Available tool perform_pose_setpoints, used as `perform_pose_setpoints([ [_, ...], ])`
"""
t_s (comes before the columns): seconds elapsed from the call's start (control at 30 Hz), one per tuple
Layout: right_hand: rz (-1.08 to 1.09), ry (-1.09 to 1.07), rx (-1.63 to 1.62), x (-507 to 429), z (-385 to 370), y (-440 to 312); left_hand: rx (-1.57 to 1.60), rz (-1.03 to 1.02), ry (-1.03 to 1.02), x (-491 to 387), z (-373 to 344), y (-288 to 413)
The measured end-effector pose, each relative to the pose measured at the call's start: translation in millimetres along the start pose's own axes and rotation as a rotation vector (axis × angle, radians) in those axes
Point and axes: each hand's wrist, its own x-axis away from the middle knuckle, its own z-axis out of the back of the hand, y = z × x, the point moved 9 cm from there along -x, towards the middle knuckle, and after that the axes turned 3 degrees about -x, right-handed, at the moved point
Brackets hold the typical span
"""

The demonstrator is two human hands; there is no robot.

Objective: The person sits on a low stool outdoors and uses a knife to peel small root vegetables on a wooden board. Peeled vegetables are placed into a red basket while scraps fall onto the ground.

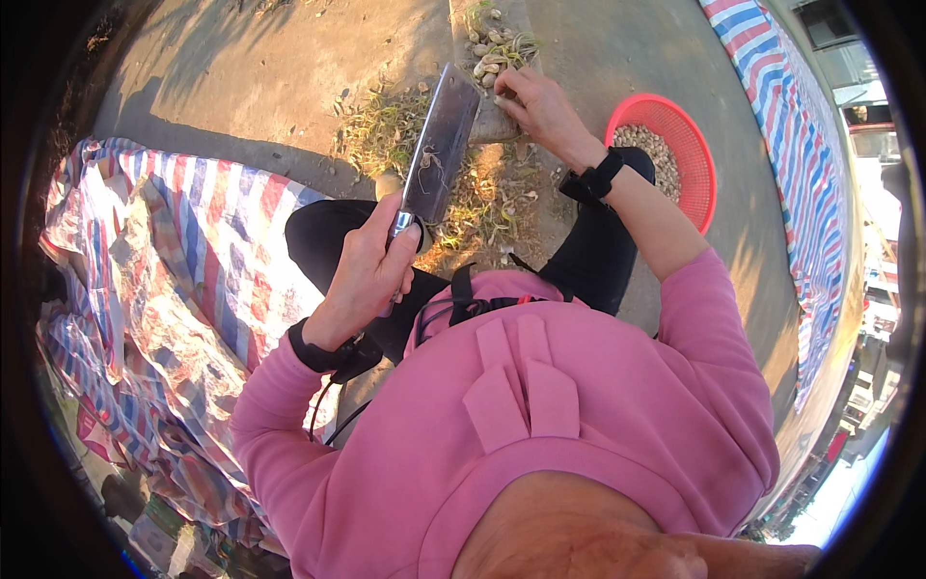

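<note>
My left hand (372, 260) grips the handle of a cleaver (445, 145). Its broad blade tilts up and away from me, with stringy root-like scraps stuck to it. My right hand (539, 108) hovers at the near end of a narrow bench or slab (495, 130), thumb and fingertips curled together. Just beyond those fingertips lies a pile of small pale bulbs or pods (492, 61) with green stems. Whether anything is pinched between the fingers is too small to tell.
A red plastic basket (707, 159) of small pale pieces stands beside my right knee. Stem trimmings (383, 134) litter the ground ahead and between my legs. Striped tarpaulin (217, 217) lies crumpled at left; another striped sheet (788, 145) runs along the right.
</note>
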Motion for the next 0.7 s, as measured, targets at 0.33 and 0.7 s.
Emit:
perform_pose_setpoints([
  [0.33,-0.027,0.076,-0.04,3,-4,-4,-0.136,-0.007,-0.025,-16,-6,10],
  [0.7,0.03,0.033,0.071,-4,-9,-18,-0.168,0.024,-0.029,-18,-6,17],
])
